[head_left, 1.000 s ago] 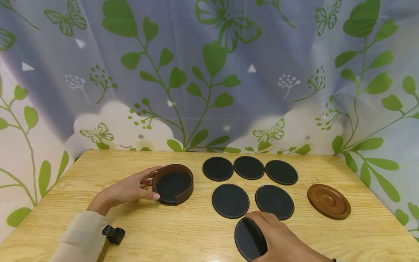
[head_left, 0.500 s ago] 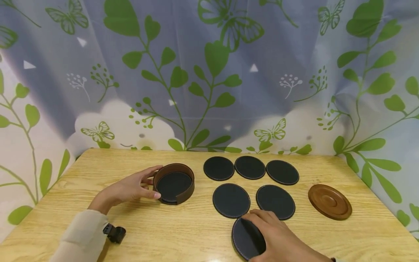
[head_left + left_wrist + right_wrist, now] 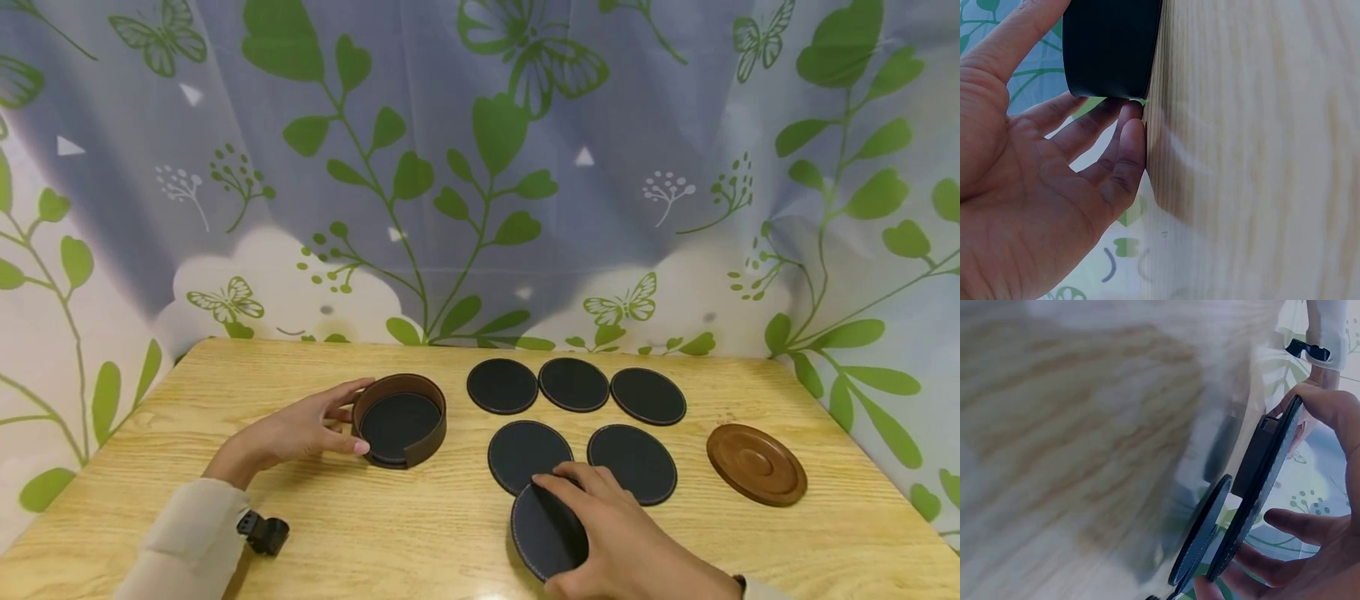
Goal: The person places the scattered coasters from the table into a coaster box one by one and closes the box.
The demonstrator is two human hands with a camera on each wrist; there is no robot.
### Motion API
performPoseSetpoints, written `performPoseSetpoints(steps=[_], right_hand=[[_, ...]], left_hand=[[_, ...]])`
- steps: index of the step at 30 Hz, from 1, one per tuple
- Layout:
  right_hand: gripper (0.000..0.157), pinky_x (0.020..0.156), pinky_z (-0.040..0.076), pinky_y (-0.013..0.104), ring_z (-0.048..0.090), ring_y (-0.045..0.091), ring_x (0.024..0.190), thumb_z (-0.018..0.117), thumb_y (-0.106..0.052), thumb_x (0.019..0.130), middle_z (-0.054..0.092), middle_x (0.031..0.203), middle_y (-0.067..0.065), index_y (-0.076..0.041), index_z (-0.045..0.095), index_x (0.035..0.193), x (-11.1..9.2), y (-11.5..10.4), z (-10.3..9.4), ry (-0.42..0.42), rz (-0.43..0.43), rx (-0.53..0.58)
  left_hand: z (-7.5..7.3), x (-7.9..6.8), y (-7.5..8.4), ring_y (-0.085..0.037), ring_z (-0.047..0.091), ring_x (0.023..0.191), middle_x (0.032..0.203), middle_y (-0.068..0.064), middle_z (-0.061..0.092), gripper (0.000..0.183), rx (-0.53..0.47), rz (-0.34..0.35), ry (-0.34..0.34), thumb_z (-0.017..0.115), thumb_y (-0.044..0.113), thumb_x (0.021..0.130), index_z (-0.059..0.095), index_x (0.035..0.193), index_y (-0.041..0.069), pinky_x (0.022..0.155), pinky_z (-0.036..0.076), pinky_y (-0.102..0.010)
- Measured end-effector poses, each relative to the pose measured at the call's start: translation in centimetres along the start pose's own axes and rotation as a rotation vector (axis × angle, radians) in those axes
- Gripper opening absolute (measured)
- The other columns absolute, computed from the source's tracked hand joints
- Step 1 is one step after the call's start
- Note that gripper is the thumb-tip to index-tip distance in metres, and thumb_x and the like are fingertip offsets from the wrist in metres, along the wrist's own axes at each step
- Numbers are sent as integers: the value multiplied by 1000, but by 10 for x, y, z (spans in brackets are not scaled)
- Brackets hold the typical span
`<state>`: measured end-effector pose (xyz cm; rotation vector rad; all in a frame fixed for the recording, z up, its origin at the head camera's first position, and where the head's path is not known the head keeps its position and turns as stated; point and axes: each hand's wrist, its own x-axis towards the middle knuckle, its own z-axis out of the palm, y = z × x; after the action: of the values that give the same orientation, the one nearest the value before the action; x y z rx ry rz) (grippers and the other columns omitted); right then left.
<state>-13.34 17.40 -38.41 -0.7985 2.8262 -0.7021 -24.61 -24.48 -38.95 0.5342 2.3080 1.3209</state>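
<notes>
On the left of the head view stands a round coaster holder (image 3: 426,448), dark brown with a notch in its front wall and a black round base inside. My left hand (image 3: 296,433) holds its left side, thumb at the front and fingers behind; the left wrist view shows the holder's dark wall (image 3: 1113,50) between them. My right hand (image 3: 618,529) pinches a black stitched coaster (image 3: 542,533) by its edges, raised and tilted over the table. In the right wrist view this coaster (image 3: 1260,487) appears edge-on, clear of the wood. It overlaps the front-left coaster (image 3: 525,454).
Three black coasters lie in a back row, including the left one (image 3: 501,386). Another coaster (image 3: 633,464) lies right of the front-left one. A brown round wooden piece (image 3: 756,464) rests at the right. A patterned curtain (image 3: 480,208) hangs behind the wooden table (image 3: 390,533).
My right hand has lifted the coaster from the table and moved it slightly left and up in the head view. The left hand and holder stay in place.
</notes>
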Motion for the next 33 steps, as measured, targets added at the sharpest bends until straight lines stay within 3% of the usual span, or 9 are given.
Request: performPoseSetpoints(steps=[3,8,17,26,33], right_hand=[[94,91,48,66,44,46,141,94,-39,70,47,152,12,-22,54,153,7,-9,0,3,18,26],[91,95,46,70,49,43,135,95,-40,69,52,146,13,-19,58,150,22,-18,-1,45,-15,-1],[89,97,44,63,49,34,130,95,-40,71,52,147,16,-17,59,149,60,-43,-5,62,-5,15],[86,96,45,61,48,38,130,92,-42,78,49,152,18,-16,56,152,99,-61,-2,63,6,33],[87,107,41,62,44,37,136,89,-48,81,46,156,16,-17,54,154,129,-76,3,73,30,31]], left_hand=[[0,0,0,-54,35,151,167,-28,32,103,3,-3,2,81,27,94,13,170,12,108,47,-62],[0,0,1,-54,34,151,167,-28,32,103,3,-4,1,81,27,94,13,170,12,108,46,-63],[-1,0,0,-54,34,151,167,-28,32,103,-3,8,-6,81,27,95,13,170,12,108,46,-63],[-1,-1,-1,-55,31,152,168,-28,30,103,-7,-3,-6,81,27,94,13,170,11,109,46,-62],[-2,0,-1,-55,30,152,169,-28,28,102,-5,-25,-7,80,29,95,12,170,13,108,47,-62]])
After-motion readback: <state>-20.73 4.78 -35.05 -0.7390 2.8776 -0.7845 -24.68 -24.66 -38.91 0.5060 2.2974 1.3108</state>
